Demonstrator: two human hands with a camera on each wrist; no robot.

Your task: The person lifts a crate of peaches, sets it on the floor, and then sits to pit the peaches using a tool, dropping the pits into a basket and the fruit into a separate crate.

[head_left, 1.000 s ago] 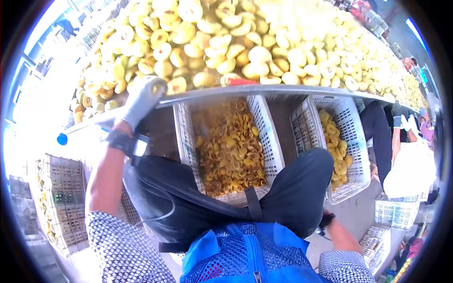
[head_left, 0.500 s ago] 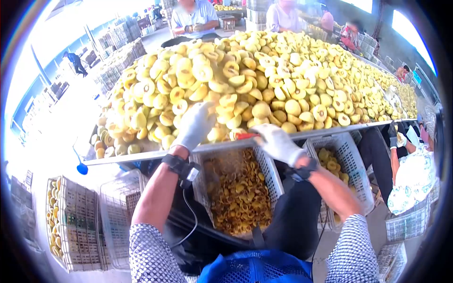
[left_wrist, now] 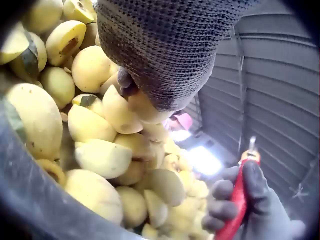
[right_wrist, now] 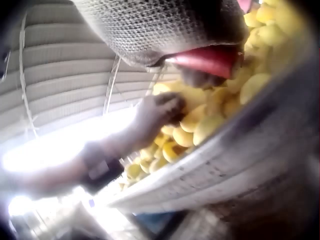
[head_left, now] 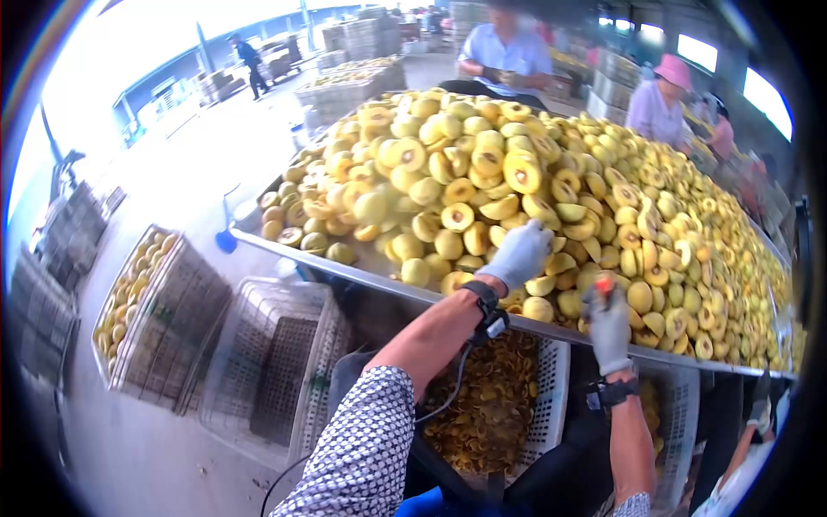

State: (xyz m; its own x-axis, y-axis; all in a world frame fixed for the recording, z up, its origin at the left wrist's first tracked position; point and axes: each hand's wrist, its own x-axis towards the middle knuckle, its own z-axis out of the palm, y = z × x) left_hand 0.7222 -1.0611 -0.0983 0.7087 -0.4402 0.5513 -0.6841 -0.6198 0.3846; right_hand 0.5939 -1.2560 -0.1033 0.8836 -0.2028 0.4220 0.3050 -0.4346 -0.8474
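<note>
In the head view, my gloved left hand [head_left: 524,256] reaches over the near side of a heap of halved yellow peaches [head_left: 457,215]. Its fingers bend down onto a pale peach half [left_wrist: 144,109], which shows beneath the glove in the left wrist view. To the right, above the table rim, my gloved right hand [head_left: 610,327] grips a red-handled tool [left_wrist: 239,202]. A short, thin metal tip points up from that handle, clear of the fruit. The right wrist view shows only part of the red handle under the glove.
A metal rim [head_left: 379,283] borders the heaped table. Below it stands a white crate [head_left: 551,401] of brown-yellow scraps, by my legs. At left are an empty-looking crate [head_left: 258,362] and a peach-filled crate [head_left: 177,319]. People [head_left: 508,56] sit across the heap.
My right hand came up from my side, took the red-handled tool from the table edge and lifted it. My left hand moved from the left rim onto the peaches. The head view swung up and left.
</note>
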